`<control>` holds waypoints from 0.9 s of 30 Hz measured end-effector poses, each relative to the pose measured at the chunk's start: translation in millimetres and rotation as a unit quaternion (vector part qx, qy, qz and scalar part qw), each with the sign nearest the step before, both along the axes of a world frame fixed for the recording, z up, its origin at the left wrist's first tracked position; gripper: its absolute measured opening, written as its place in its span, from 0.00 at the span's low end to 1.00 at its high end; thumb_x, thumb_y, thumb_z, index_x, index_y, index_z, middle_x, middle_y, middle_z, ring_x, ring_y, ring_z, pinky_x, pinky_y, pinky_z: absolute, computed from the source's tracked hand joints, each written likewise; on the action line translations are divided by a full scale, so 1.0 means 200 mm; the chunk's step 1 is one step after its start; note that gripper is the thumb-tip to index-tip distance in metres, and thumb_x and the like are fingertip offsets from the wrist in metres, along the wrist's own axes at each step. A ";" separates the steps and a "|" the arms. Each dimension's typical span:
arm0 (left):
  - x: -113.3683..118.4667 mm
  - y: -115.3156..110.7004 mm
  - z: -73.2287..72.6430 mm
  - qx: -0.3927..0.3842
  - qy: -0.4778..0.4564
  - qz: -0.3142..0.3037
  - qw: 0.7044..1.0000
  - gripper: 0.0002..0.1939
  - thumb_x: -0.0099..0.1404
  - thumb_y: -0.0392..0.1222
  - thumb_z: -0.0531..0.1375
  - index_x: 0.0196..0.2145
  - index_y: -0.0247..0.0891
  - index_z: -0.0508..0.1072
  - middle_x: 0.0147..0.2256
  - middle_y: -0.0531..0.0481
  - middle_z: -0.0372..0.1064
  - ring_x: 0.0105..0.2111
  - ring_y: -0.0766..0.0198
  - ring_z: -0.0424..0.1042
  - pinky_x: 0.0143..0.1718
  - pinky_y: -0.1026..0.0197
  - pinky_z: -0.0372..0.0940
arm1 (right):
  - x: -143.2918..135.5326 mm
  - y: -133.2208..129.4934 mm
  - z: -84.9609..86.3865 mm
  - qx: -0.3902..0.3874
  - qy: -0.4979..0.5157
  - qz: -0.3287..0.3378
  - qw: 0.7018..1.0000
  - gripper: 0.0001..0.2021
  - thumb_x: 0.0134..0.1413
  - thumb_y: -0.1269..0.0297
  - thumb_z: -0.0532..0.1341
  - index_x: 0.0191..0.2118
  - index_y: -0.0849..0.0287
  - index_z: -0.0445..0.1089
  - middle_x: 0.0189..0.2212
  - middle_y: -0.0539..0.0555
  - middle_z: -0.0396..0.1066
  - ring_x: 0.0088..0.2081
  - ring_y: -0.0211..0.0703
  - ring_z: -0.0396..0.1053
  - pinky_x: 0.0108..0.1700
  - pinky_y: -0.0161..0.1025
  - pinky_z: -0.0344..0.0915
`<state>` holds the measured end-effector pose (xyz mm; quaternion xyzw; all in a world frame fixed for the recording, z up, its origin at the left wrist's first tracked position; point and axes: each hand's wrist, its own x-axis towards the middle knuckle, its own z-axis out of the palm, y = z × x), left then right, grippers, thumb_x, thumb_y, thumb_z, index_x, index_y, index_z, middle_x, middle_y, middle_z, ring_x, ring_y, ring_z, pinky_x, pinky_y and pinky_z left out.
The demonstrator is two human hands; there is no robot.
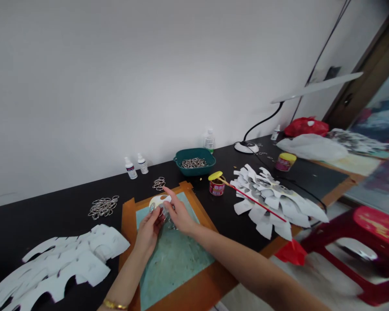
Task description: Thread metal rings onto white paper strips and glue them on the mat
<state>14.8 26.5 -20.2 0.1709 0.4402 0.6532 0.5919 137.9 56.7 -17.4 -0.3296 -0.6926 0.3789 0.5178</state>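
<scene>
Over the pale green mat (178, 268), my left hand (151, 229) pinches a small white cut-out piece (155, 200) with shiny metal rings at it. On the piece's right edge is my right hand (180, 216), thumb and bent fingers against it and index finger stretched along the top. Other fingertips are partly hidden behind the piece and rings. A few loose metal rings (159, 183) lie just beyond my hands. A larger pile of rings (103, 207) is to the left on the black table.
White scalloped sheets (65, 263) lie at left, more (272, 198) at right. A green basin (194, 170) holds rings. A stick (253, 201) rests on an open tin (217, 187). Small bottles (131, 168), a desk lamp (246, 147) and a red stool (369, 242) stand around.
</scene>
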 end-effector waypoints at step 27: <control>-0.02 -0.03 0.02 -0.004 0.130 -0.156 0.979 0.14 0.44 0.36 0.74 0.27 0.33 0.74 0.24 0.53 0.71 0.21 0.72 0.67 0.22 0.70 0.63 | 0.08 0.11 0.00 -0.244 0.093 0.142 0.955 0.44 0.54 0.56 0.64 0.70 0.50 0.38 0.22 0.41 0.60 0.19 0.33 0.58 0.23 0.32 0.58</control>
